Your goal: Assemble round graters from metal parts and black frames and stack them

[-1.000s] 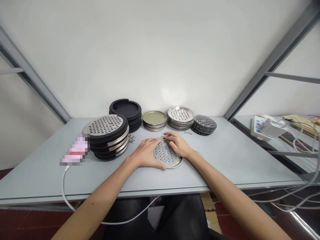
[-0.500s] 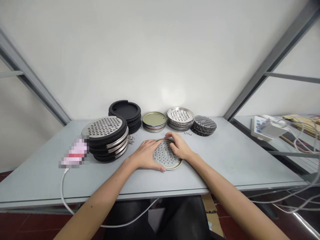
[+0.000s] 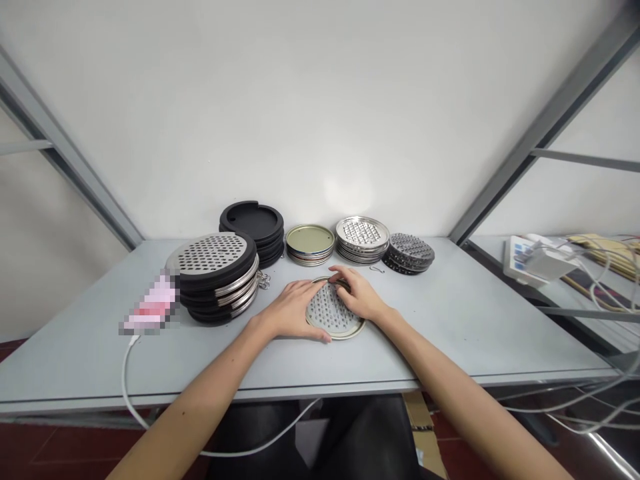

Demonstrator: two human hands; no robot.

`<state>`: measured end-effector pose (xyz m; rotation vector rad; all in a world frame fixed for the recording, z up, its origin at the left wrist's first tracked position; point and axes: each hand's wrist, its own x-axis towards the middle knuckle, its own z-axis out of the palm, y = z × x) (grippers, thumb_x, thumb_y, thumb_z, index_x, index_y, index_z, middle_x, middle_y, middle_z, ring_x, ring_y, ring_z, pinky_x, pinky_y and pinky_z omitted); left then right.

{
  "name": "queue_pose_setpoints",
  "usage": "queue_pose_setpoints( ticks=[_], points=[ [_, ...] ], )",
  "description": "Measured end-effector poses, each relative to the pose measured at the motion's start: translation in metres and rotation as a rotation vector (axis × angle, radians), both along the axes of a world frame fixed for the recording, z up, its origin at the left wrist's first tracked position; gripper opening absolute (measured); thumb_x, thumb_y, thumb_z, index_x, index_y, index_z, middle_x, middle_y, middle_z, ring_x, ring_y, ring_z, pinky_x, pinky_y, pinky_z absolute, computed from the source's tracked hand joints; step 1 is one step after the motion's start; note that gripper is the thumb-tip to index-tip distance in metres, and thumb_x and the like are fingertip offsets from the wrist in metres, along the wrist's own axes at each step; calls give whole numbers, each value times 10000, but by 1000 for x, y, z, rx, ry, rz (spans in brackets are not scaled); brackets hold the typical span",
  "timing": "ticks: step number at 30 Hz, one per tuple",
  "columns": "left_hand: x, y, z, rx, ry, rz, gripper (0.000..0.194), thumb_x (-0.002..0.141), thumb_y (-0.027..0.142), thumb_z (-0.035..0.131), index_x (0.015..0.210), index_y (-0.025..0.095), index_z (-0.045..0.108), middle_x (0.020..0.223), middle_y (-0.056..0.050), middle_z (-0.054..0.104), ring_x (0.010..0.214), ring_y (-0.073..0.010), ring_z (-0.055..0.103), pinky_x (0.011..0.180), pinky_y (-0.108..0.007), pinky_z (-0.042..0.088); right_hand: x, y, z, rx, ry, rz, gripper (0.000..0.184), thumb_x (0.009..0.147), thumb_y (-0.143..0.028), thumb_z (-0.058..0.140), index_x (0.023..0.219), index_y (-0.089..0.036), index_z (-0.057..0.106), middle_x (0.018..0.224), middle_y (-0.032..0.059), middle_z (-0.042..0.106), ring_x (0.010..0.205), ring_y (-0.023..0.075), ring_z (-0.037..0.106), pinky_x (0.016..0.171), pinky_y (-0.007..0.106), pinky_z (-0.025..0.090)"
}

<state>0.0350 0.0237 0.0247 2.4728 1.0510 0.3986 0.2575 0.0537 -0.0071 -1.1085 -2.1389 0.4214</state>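
Note:
A round metal grater disc [image 3: 334, 312] with a rim lies flat on the table in front of me. My left hand [image 3: 293, 310] wraps its left edge, thumb at the near rim and fingers toward the far side. At the far right edge, my right hand [image 3: 361, 293] presses with bent fingers and thumb; some fingertips are hidden. Behind the hands stand a stack of gold-topped lids [image 3: 310, 239], a stack of shiny grater discs [image 3: 363, 233] and a pile of dark grater plates [image 3: 411, 249]. A small wire hook [image 3: 377, 269] lies nearby.
Left of my hands stands a tall stack of black-rimmed graters [image 3: 213, 255] with metal clasps. Behind it are stacked black rings [image 3: 252, 222]. A blurred pink object [image 3: 153, 303] with a white cable [image 3: 125, 373] lies at left. A power strip [image 3: 523, 257] sits on the right-hand shelf.
Both hands stay on the grater disc in nearly the same place. My right fingers shift slightly along the far rim; the view tilts a little.

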Motion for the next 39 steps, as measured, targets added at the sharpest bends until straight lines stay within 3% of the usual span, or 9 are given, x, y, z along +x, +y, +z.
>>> queue_pose_setpoints(
  ticks=[8, 15, 28, 39],
  points=[
    [-2, 4, -10, 3, -2, 29, 1135, 579, 752, 702, 1484, 202, 291, 1502, -143, 354, 1392, -369, 274, 1121, -510, 278, 2, 1, 4, 3, -47, -21, 448, 794, -102, 466, 1225, -192, 546, 991, 43, 728, 1034, 240, 563, 943, 398, 442],
    [-2, 4, -11, 2, -9, 45, 1126, 577, 737, 716, 1485, 226, 289, 1513, -130, 346, 1401, -372, 262, 1131, -515, 260, 0, -1, 8, 136, -189, -47, 385, 833, -176, 480, 1197, -158, 604, 943, 102, 697, 1001, 264, 565, 913, 405, 453],
    [-2, 5, -11, 34, 14, 49, 1151, 563, 758, 704, 1481, 204, 287, 1497, -138, 365, 1379, -376, 301, 1119, -501, 279, -1, -3, 11, 113, -239, -67, 236, 835, -229, 511, 1012, -181, 660, 821, 71, 671, 837, 233, 555, 780, 357, 463],
    [-1, 7, -13, 78, 10, 44, 1150, 559, 764, 704, 1460, 163, 315, 1467, -171, 401, 1357, -373, 345, 1116, -490, 288, -2, -4, 13, 171, -327, -78, 284, 888, -327, 504, 1048, -157, 664, 839, 93, 692, 953, 270, 554, 849, 400, 431]
  ],
)
